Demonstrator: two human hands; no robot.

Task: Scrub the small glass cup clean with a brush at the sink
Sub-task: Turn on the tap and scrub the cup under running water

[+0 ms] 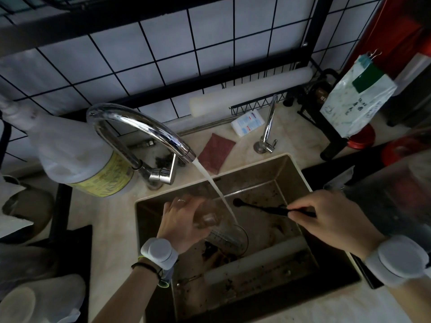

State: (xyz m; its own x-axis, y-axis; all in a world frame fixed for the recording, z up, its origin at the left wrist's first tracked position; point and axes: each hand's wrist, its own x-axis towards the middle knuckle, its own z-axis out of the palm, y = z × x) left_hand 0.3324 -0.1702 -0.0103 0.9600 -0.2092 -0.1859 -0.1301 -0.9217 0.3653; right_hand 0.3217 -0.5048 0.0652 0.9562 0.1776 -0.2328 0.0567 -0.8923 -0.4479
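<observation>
Left hand [180,223] wrapped around small glass cup [208,217] over sink [300,180]; faucet [140,127] stream falling just right of it; right hand [331,216] pinching black brush [261,207], head pointing toward cup.

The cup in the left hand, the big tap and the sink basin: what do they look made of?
The cup looks like clear glass: the fingers of the left hand show through it. The big tap appears to be polished chromed metal, with mirror-like highlights. The sink basin seems brushed steel, dull grey-brown and speckled with grime, though dim light leaves that open.
</observation>
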